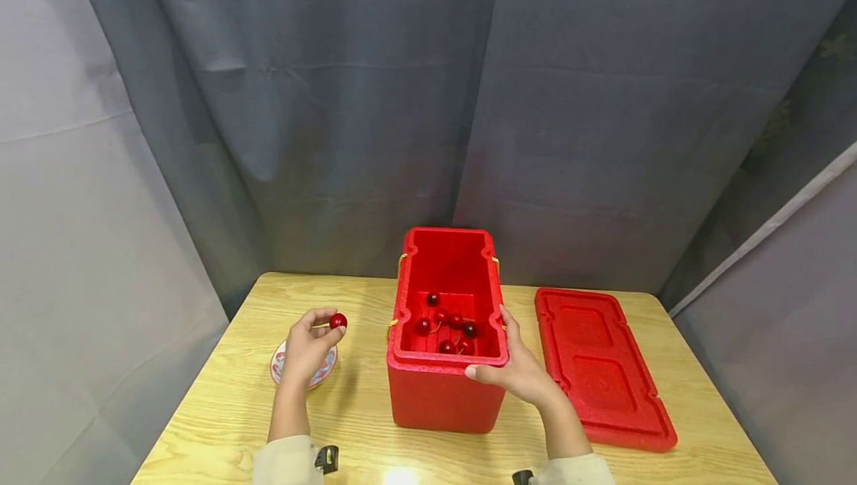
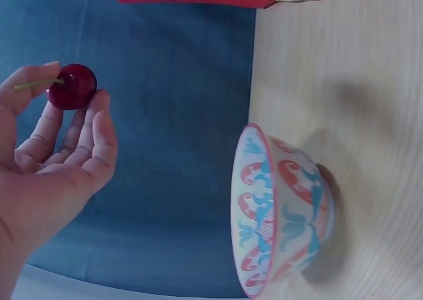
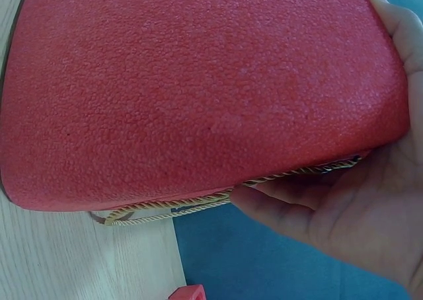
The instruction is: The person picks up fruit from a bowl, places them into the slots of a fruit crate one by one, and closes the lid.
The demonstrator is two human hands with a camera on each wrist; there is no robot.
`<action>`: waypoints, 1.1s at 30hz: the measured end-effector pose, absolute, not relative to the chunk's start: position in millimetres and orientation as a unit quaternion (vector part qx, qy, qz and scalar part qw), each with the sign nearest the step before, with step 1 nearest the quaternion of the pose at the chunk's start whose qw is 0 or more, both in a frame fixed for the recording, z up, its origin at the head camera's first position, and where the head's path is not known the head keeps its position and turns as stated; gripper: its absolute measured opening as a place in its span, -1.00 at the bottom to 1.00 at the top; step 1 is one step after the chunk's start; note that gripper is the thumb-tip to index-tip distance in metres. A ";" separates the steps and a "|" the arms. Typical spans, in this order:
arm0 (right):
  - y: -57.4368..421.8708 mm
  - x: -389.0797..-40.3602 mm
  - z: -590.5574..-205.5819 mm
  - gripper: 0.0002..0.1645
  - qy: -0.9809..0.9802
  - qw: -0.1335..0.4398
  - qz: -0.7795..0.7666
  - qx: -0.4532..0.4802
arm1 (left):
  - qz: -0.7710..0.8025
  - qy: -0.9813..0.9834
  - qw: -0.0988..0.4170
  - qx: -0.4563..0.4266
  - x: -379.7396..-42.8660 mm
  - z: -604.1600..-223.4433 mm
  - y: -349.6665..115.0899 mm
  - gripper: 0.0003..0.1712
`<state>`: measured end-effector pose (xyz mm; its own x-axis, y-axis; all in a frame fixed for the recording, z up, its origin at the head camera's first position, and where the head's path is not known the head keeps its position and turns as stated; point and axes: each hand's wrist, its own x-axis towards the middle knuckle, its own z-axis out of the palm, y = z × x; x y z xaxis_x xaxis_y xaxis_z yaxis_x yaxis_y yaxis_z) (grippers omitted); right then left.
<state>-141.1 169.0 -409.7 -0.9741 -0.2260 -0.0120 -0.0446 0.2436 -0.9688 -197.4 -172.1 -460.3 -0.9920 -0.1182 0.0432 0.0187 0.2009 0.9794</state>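
Between thumb and fingertips my left hand (image 1: 309,347) pinches a dark red cherry (image 2: 74,87) with a green stem. The hand is raised over a small patterned bowl (image 2: 301,211), which it partly hides in the head view. My right hand (image 1: 525,373) grips the near right corner of a tall red foam box (image 1: 445,399), thumb at the front rim and fingers along the right side. Several cherries (image 1: 456,320) lie on the floor of the open box. In the right wrist view, fingers touch the box near its gold cord handle (image 3: 198,199).
A red foam lid (image 1: 602,366) lies flat on the wooden table (image 1: 221,403) to the right of the box. Grey curtains (image 1: 375,113) hang behind the table and at both sides.
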 end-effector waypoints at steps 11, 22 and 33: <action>171.2 -148.2 -424.0 0.36 0.778 0.071 -0.618 -0.090 | -0.658 -0.747 0.076 -0.050 -197.6 -445.8 -163.5 -0.63; 175.6 -157.9 -444.9 0.35 0.784 0.059 -0.611 -0.093 | -0.635 -0.757 0.101 -0.115 -185.3 -407.7 -145.9 -0.66; 176.6 -156.1 -444.2 0.36 0.778 0.058 -0.619 -0.090 | -0.633 -0.754 0.084 -0.154 -197.8 -385.4 -134.1 -0.65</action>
